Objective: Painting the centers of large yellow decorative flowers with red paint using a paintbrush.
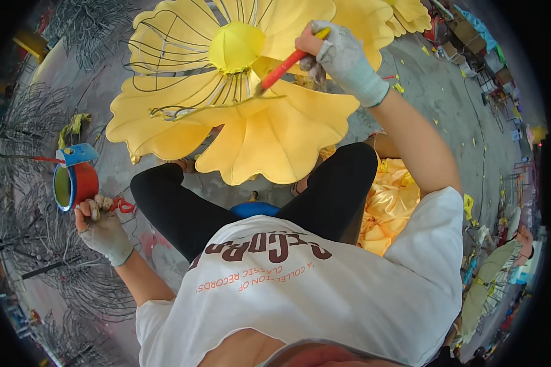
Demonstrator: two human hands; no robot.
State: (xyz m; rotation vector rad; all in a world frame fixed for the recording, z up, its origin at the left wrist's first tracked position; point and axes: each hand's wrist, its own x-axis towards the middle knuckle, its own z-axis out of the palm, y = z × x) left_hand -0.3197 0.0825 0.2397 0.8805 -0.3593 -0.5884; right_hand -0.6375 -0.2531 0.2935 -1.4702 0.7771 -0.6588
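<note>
A paintbrush (283, 71) with a red handle and yellow end is gripped in my gloved right hand (343, 58). Its bristles meet the inner edge of a yellow fabric petal, by the dark wires. The big yellow flower (269, 131) spreads in front of my knees, with a rounded yellow centre (236, 48) and bare wire petal frames (168, 52) on its left. To the left, my gloved left hand (104, 232) has its fingers curled against the lower side of a red can (87, 179) with a blue rim. Something greenish-yellow shows inside the can.
Bundles of dark wire frames (86, 257) lie along the left floor. Shiny yellow-orange fabric (389, 202) is heaped beside my right leg. A blue seat (254, 209) shows between my legs. Cardboard boxes (468, 33) and clutter line the far right.
</note>
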